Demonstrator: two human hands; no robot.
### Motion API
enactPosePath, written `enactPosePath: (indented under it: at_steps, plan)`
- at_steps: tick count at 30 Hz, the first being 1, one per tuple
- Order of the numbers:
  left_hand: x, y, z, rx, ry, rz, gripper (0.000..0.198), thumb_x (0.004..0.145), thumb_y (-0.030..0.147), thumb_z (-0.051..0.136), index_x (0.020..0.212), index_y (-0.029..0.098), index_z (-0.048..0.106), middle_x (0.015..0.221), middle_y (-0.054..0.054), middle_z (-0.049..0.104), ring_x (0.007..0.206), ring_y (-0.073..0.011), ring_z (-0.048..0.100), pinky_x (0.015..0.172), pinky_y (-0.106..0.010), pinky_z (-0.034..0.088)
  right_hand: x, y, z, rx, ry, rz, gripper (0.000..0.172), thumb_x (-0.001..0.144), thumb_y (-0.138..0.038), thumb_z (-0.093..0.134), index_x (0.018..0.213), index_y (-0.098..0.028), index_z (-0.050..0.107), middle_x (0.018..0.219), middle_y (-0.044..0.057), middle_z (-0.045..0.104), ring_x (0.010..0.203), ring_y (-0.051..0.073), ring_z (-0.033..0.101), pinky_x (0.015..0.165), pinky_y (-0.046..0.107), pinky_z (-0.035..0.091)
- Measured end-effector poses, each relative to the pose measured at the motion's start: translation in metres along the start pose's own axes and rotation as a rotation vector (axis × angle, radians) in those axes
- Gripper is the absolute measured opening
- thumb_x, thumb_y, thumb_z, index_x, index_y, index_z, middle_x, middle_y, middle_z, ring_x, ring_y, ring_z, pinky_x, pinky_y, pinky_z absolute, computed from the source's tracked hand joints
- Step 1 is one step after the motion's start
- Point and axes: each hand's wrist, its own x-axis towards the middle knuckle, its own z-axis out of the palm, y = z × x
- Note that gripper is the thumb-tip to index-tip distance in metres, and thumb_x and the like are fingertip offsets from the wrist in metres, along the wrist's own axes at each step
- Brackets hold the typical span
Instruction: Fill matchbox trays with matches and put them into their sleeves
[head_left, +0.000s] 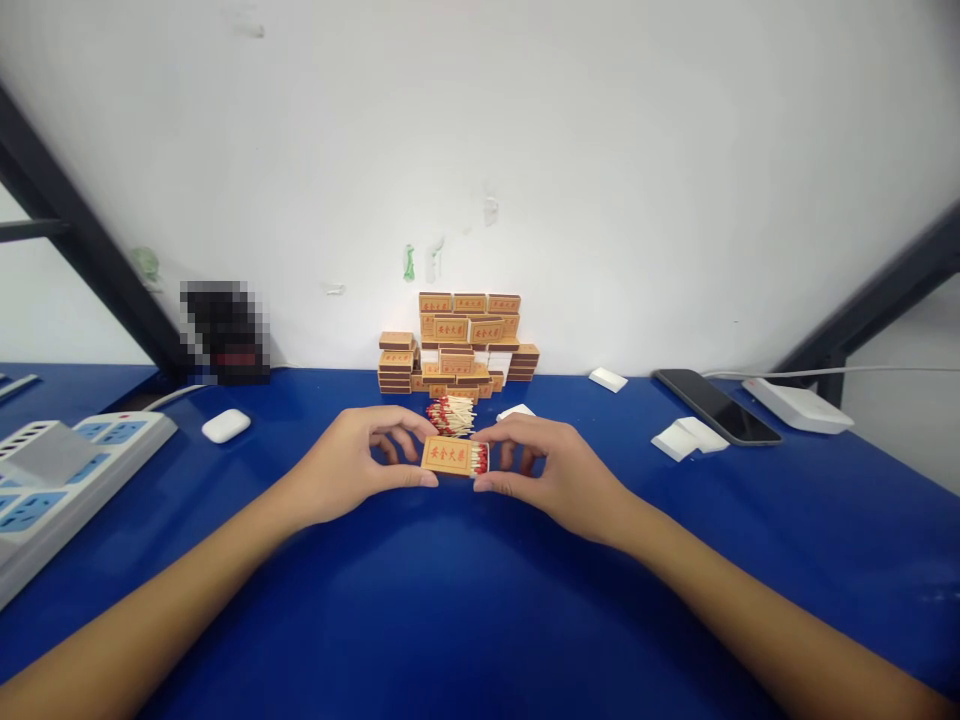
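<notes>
Left hand gripped matchbox sleeve at 9 o'clock; right hand pinched its protruding, match-filled tray at 3 o'clock; loose matches lay at 12 o'clock.

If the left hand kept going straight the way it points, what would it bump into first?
Beyond the matchbox it holds, the left hand would probably meet the pile of loose matches first, though depth is hard to judge.

Left hand, right hand gripping partly open orange cardboard matchbox above glossy blue surface.
</notes>
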Motion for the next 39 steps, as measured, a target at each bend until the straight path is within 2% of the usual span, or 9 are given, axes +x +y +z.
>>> enactPosePath:
  at_steps: [8, 14, 16, 20, 23, 26, 31, 36, 39]
  plan:
    - [-0.002, -0.001, 0.007, -0.062, 0.116, -0.025, 0.05, 0.067, 0.046, 0.094, 0.105, 0.018, 0.076, 0.086, -0.004, 0.077, 0.076, -0.0186, 0.07, 0.072, -0.032, 0.059, -0.002, -0.003, 0.016, 0.153, 0.177, 0.139, 0.043, 0.081, -0.044, 0.085, 0.12, -0.025, 0.078, 0.082, 0.001, 0.076, 0.069, 0.017, 0.067, 0.068, 0.034, 0.057]
    - [-0.004, 0.001, 0.016, -0.189, 0.11, -0.06, 0.049, 0.062, 0.042, 0.097, 0.099, 0.017, 0.075, 0.09, -0.006, 0.079, 0.078, -0.0207, 0.073, 0.075, -0.036, 0.061, -0.003, -0.008, 0.018, 0.154, 0.165, 0.156, 0.037, 0.083, -0.041, 0.084, 0.118, -0.03, 0.081, 0.078, 0.0, 0.078, 0.065, 0.018, 0.068, 0.066, 0.035, 0.058]
    - [-0.003, 0.001, 0.017, -0.205, 0.127, -0.057, 0.049, 0.063, 0.041, 0.097, 0.1, 0.017, 0.075, 0.09, -0.007, 0.08, 0.078, -0.0213, 0.074, 0.075, -0.036, 0.062, -0.004, -0.01, 0.021, 0.149, 0.174, 0.167, 0.041, 0.084, -0.041, 0.083, 0.123, -0.03, 0.078, 0.086, 0.002, 0.08, 0.07, 0.02, 0.071, 0.069, 0.037, 0.06]
    - [-0.001, 0.001, 0.019, -0.209, 0.229, -0.035, 0.05, 0.062, 0.041, 0.097, 0.101, 0.017, 0.076, 0.09, -0.007, 0.08, 0.079, -0.022, 0.074, 0.073, -0.036, 0.063, -0.007, -0.019, 0.029, 0.156, 0.221, 0.19, 0.05, 0.093, -0.045, 0.071, 0.14, -0.027, 0.068, 0.116, 0.01, 0.079, 0.087, 0.024, 0.075, 0.074, 0.041, 0.064]
    - [-0.002, 0.002, 0.019, -0.236, 0.276, -0.016, 0.048, 0.061, 0.038, 0.098, 0.098, 0.017, 0.076, 0.088, -0.006, 0.081, 0.077, -0.0211, 0.075, 0.071, -0.034, 0.064, -0.012, -0.025, 0.035, 0.19, 0.116, 0.14, 0.05, 0.101, -0.043, 0.06, 0.147, -0.026, 0.06, 0.115, 0.009, 0.078, 0.088, 0.022, 0.074, 0.074, 0.039, 0.065]
    - [-0.005, 0.006, 0.018, -0.278, 0.288, -0.009, 0.046, 0.061, 0.034, 0.098, 0.099, 0.018, 0.078, 0.091, -0.005, 0.082, 0.077, -0.0212, 0.076, 0.074, -0.034, 0.066, -0.015, -0.023, 0.04, 0.24, 0.029, 0.114, 0.054, 0.103, -0.04, 0.057, 0.155, -0.026, 0.051, 0.122, 0.01, 0.074, 0.094, 0.021, 0.073, 0.078, 0.038, 0.065]
    - [-0.007, 0.011, 0.02, -0.325, 0.298, -0.012, 0.047, 0.06, 0.031, 0.099, 0.101, 0.018, 0.079, 0.095, -0.005, 0.083, 0.081, -0.0242, 0.079, 0.078, -0.037, 0.069, -0.017, -0.021, 0.042, 0.303, 0.035, 0.113, 0.061, 0.104, -0.04, 0.056, 0.161, -0.029, 0.041, 0.135, 0.01, 0.069, 0.103, 0.022, 0.071, 0.081, 0.04, 0.066]
    - [-0.008, 0.006, 0.031, -0.327, 0.244, -0.038, 0.055, 0.062, 0.034, 0.098, 0.112, 0.019, 0.08, 0.098, -0.005, 0.083, 0.085, -0.0262, 0.08, 0.086, -0.04, 0.068, -0.014, -0.03, 0.039, 0.181, 0.078, 0.037, 0.055, 0.106, -0.035, 0.051, 0.16, -0.027, 0.043, 0.141, 0.012, 0.065, 0.1, 0.021, 0.072, 0.08, 0.038, 0.065]
    - [-0.009, 0.004, 0.038, -0.282, 0.213, -0.019, 0.059, 0.065, 0.038, 0.097, 0.119, 0.021, 0.078, 0.101, -0.005, 0.083, 0.085, -0.0249, 0.08, 0.083, -0.038, 0.068, -0.013, -0.031, 0.04, 0.08, 0.163, 0.038, 0.05, 0.104, -0.035, 0.054, 0.153, -0.024, 0.053, 0.128, 0.012, 0.072, 0.091, 0.021, 0.073, 0.071, 0.035, 0.063]
